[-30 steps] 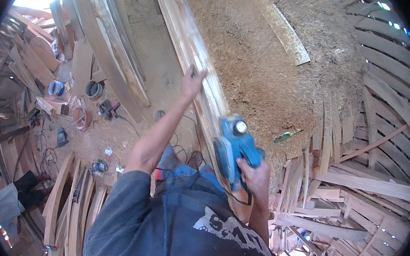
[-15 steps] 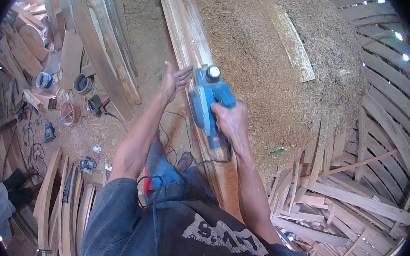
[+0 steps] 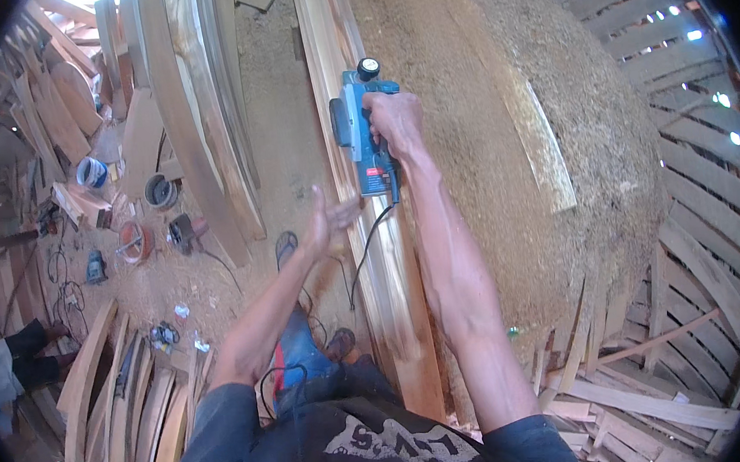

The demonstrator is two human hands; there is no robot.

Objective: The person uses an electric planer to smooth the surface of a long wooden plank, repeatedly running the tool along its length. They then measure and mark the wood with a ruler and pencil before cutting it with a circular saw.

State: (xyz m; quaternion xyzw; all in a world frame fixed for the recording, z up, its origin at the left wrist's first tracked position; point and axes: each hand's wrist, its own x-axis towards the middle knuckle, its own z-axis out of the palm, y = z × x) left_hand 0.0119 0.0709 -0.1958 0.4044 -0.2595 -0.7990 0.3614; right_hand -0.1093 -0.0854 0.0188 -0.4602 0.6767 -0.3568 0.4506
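A blue electric hand planer (image 3: 366, 139) rests on a long wooden beam (image 3: 393, 291) that runs away from me. My right hand (image 3: 396, 123) is wrapped round the planer's rear handle, its arm stretched far forward. Behind the tool, a dark power cord (image 3: 370, 253) trails down across the beam's left side. My left hand (image 3: 327, 221) hovers beside the beam's left edge, fingers stretched out and thumb raised, holding nothing. The planer's underside is hidden against the wood.
Wood shavings (image 3: 472, 187) are heaped right of the beam, with a pale plank (image 3: 543, 141) on them. Curved timbers (image 3: 201, 114) stand at left. Buckets (image 3: 160, 192), power tools (image 3: 185, 234) and cords lie on the floor. Another person's legs (image 3: 42, 352) show far left.
My right hand has pushed the planer forward along the beam. My left hand now sits behind the planer instead of beside its front. One foot has stepped forward.
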